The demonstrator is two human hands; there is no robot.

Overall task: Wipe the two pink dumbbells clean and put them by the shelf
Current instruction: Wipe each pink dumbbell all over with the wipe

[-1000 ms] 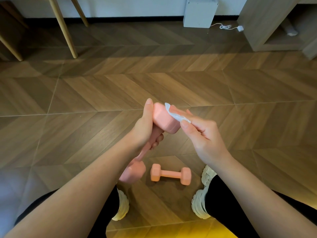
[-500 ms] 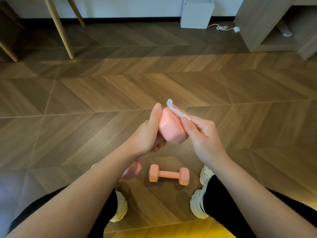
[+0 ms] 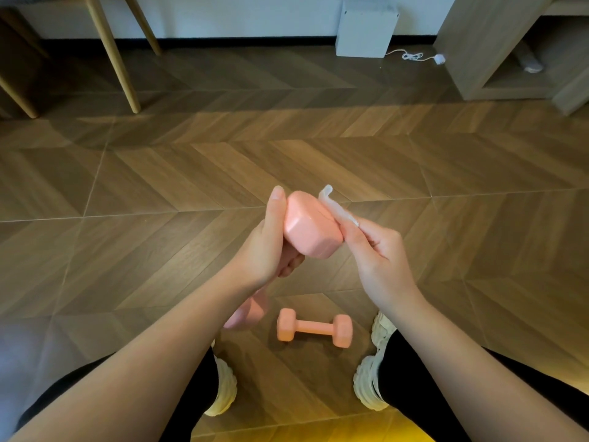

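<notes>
Nearest, between the person's shoes (image 3: 369, 389), one pink dumbbell (image 3: 315, 327) lies on the floor (image 3: 178, 193), untouched by either hand; whether it has been wiped I cannot tell. Above it the left hand (image 3: 266, 250) grips the handle of the other dumbbell (image 3: 309, 229), thumb up along its raised head. The right hand (image 3: 381, 255) pinches a white wipe (image 3: 338, 209) against that head's far side. Judging by this, the task is at the wiping stage. The shelf (image 3: 478, 49) stands well apart at the far right, and neither dumbbell is beside it yet.
</notes>
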